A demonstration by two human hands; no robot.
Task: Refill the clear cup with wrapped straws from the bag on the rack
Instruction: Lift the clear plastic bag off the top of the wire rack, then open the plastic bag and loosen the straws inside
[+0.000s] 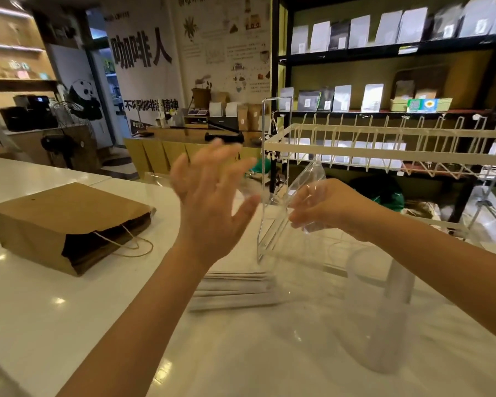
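My right hand [324, 207] grips a crumpled clear plastic bag [309, 179] just in front of the cream wire rack [355, 130]. My left hand [209, 196] is raised beside it, blurred, with fingers spread and nothing in it. A pile of white wrapped straws [235, 290] lies flat on the white counter below the hands. The clear cup [381, 310] stands at the lower right with some wrapped straws upright inside it, blurred.
A brown paper bag [66, 224] with twine handles lies on its side on the counter [40, 325] at the left. Dark shelves with pouches [370, 30] stand behind the rack. A chrome wire frame [272, 181] rises at the rack's left end.
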